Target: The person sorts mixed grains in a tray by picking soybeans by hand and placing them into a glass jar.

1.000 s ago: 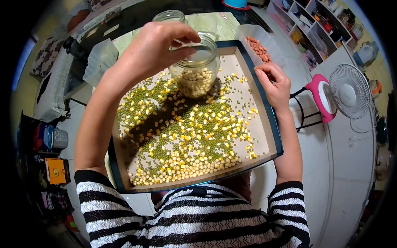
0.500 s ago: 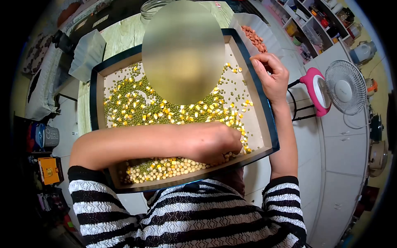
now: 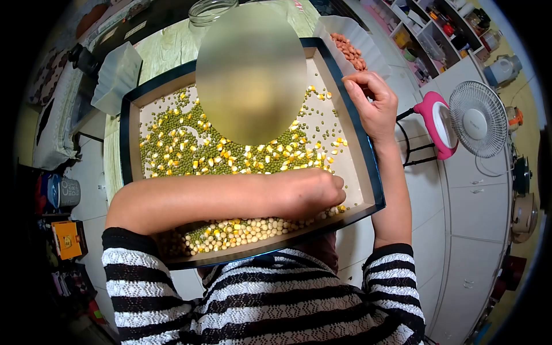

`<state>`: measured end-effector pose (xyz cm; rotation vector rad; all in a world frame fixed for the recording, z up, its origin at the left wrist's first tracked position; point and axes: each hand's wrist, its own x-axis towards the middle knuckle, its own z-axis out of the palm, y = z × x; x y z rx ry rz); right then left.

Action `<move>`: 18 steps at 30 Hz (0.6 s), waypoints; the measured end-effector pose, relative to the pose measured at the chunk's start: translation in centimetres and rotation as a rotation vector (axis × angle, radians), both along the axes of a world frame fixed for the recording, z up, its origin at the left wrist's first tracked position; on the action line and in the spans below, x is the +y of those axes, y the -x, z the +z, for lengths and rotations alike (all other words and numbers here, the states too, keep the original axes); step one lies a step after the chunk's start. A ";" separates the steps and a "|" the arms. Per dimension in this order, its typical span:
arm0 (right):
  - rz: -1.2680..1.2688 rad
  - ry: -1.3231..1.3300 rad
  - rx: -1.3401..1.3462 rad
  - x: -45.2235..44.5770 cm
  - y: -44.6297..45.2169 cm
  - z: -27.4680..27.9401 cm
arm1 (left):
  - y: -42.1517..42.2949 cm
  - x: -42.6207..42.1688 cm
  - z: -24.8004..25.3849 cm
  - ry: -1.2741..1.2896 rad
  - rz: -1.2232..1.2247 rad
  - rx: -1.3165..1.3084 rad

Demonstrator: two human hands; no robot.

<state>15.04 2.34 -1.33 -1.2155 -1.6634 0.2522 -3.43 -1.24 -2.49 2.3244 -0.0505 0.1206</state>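
A dark-rimmed tray (image 3: 367,138) holds green beans (image 3: 172,132), yellow-white corn kernels (image 3: 230,158) and pale round beans (image 3: 241,233) massed along its near edge. My left hand (image 3: 313,192) is closed, knuckles up, low over the tray's near right part; its fingertips and anything in them are hidden. My left forearm crosses the tray. At the right rim my right hand (image 3: 374,106) is curled, thumb and forefinger pinched together; anything between them is too small to make out. A blurred oval covers the tray's far middle, where the jar is hidden.
Behind the tray stands an open glass jar (image 3: 211,12). A clear fluted container (image 3: 117,79) is at the left; another (image 3: 375,54), with reddish nuts (image 3: 348,52), is at the far right. A pink chair (image 3: 437,123) and a white fan (image 3: 477,119) stand farther right.
My left hand has left the jar's mouth and come down to the tray's near right part. My right hand keeps its pose by the rim. A blurred oval now hides the jar in the tray.
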 end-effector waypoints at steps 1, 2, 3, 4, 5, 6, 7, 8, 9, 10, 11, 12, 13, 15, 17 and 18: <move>0.003 0.002 0.008 0.0 0.1 0.0 | 0.0 0.1 -0.2 -0.018 0.023 -0.009; 0.002 0.001 0.008 0.1 0.1 0.0 | 0.0 0.1 -0.2 -0.037 0.045 -0.018; 0.002 -0.031 0.023 0.2 0.2 -0.1 | 0.1 0.2 0.0 -0.038 0.044 -0.018; 0.001 -0.062 0.038 0.3 0.2 -0.1 | 0.3 0.3 0.3 -0.018 0.055 -0.010; -0.002 -0.063 0.038 0.3 0.2 -0.1 | 0.5 0.4 0.4 0.002 0.065 -0.003; 0.001 -0.069 0.035 0.3 0.2 -0.1 | 0.6 0.5 0.4 0.001 0.062 -0.002; 0.003 -0.075 0.033 0.3 0.2 -0.1 | 0.7 0.6 0.4 -0.010 0.073 -0.003; 0.002 -0.076 0.033 0.3 0.2 -0.1 | 0.8 0.7 0.4 -0.022 0.084 -0.003; 0.001 -0.074 0.034 0.3 0.1 -0.2 | 0.8 0.8 0.4 -0.024 0.083 -0.003; 0.000 -0.072 0.034 0.4 0.1 -0.2 | 0.8 0.8 0.4 -0.035 0.078 0.005; -0.002 -0.073 0.033 0.4 0.1 -0.3 | 0.8 0.9 0.4 -0.046 0.072 0.012; -0.002 -0.076 0.037 0.4 0.1 -0.3 | 0.8 0.8 0.5 -0.047 0.071 0.012; -0.001 -0.080 0.040 0.4 0.1 -0.3 | 0.8 0.8 0.5 -0.047 0.078 0.022; -0.004 -0.077 0.036 0.4 0.1 -0.3 | 0.9 0.8 0.7 -0.047 0.085 0.033; -0.008 -0.075 0.033 0.4 0.1 -0.3 | 1.0 0.7 0.8 -0.046 0.080 -0.028; -0.003 -0.080 0.038 0.5 0.1 -0.3 | 1.0 0.6 0.8 -0.046 0.078 -0.028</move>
